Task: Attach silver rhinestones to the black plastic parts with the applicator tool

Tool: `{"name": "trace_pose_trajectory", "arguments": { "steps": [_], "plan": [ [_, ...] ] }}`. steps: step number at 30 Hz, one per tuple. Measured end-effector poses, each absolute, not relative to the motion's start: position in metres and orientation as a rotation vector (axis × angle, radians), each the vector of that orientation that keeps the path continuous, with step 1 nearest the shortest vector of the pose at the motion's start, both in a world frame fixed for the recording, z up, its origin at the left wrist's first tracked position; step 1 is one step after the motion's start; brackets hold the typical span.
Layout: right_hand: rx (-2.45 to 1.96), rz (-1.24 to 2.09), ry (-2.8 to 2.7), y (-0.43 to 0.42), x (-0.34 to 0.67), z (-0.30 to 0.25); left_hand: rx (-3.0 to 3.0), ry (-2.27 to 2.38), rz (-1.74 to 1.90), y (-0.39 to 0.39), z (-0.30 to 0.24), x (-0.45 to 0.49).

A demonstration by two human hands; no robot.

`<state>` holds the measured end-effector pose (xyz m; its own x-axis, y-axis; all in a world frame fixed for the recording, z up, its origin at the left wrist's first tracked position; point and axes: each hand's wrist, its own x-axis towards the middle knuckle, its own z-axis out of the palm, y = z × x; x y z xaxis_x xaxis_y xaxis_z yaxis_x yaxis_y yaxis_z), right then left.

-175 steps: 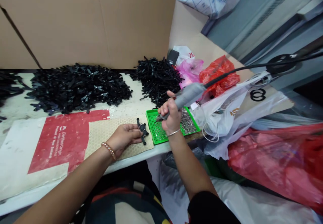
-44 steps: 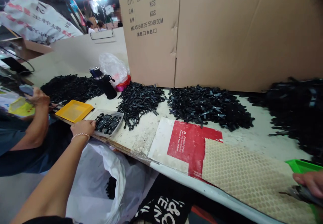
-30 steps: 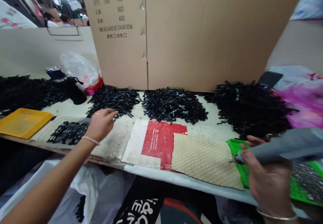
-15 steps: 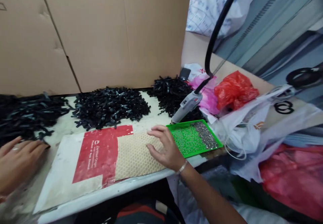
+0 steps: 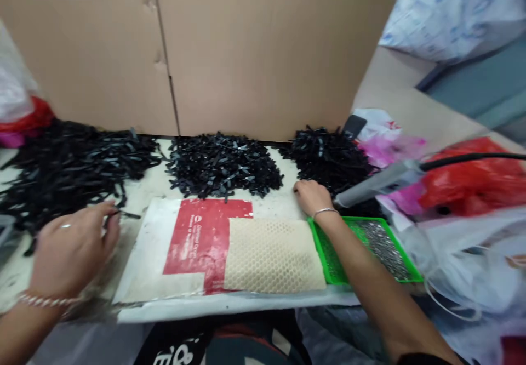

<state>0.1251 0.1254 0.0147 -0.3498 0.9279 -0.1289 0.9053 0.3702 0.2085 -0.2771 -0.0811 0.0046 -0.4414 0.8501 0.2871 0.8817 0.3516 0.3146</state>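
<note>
1. Fingers point(image 5: 110, 233) of my left hand point(image 5: 68, 247) pinch one black strip point(image 5: 130, 215) near its end. Its other end points away from me to the right, perhaps because this grip leaves most of it uncovered.
2. This strip is just beside the left pile point(image 5: 82, 173), before the cardboard sheet point(image 5: 197, 233) begins.
3. With my right hand point(image 5: 314, 196) I reach to the front of the right pile point(image 5: 324, 157). These fingers are curled, but whether they grip a piece is not clear to me.
4. Both piles, with the middle pile point(image 5: 224, 165) between them, lie along the foot of the carton point(image 5: 263, 52). I think it serves as a back wall.
5. The honeycomb mat point(image 5: 273, 255) lies over the cardboard between my hands, probably so that parts slip less.
6. Next to it, the green tray point(image 5: 414, 272) holds small metal pieces point(image 5: 384, 247); its rim probably keeps them off the bench point(image 5: 143, 187).
7. The grey tool point(image 5: 378, 184) slants beside my right wrist, ungripped, on its black cable point(image 5: 472, 158), perhaps to stay within reach.
</note>
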Motion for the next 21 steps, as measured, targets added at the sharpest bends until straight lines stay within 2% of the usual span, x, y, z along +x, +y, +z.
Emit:
{"name": "trace_pose_trajectory", "arguments": {
  "steps": [3, 6, 8, 10, 13, 14, 16, 18, 21],
  "plan": [
    [1.604, 0.237, 2.533, 0.127, 0.129, 0.013, -1.633, -2.43, -0.166, -0.077, 0.008, -0.275],
    [1.591, 0.301, 2.614, 0.127, 0.129, 0.014, -1.546, -2.561, -0.189, -0.078, 0.014, -0.272],
    [1.682, 0.133, 2.723, 0.12, 0.124, 0.016, -1.463, -2.793, -0.599, -0.082, 0.018, -0.26],
    [1.839, -0.271, 2.966, 0.099, 0.114, 0.018, -1.373, -3.018, -1.328, -0.086, 0.02, -0.234],
    [1.795, -1.366, 3.078, 0.044, 0.091, 0.017, -1.217, -3.125, -2.376, -0.088, 0.019, -0.177],
    [1.675, -1.724, 2.949, 0.023, 0.082, 0.016, -1.138, -3.135, -2.607, -0.088, 0.019, -0.157],
    [1.509, -2.161, 2.771, -0.015, 0.068, 0.011, -0.996, -3.117, -2.98, -0.086, 0.018, -0.122],
    [1.544, -2.332, 2.786, -0.041, 0.058, 0.006, -0.93, -3.025, -3.266, -0.086, 0.02, -0.097],
    [1.72, -2.124, 3.057, -0.056, 0.053, 0.001, -1.09, -2.988, -3.394, -0.088, 0.026, -0.077]
  ]
}}
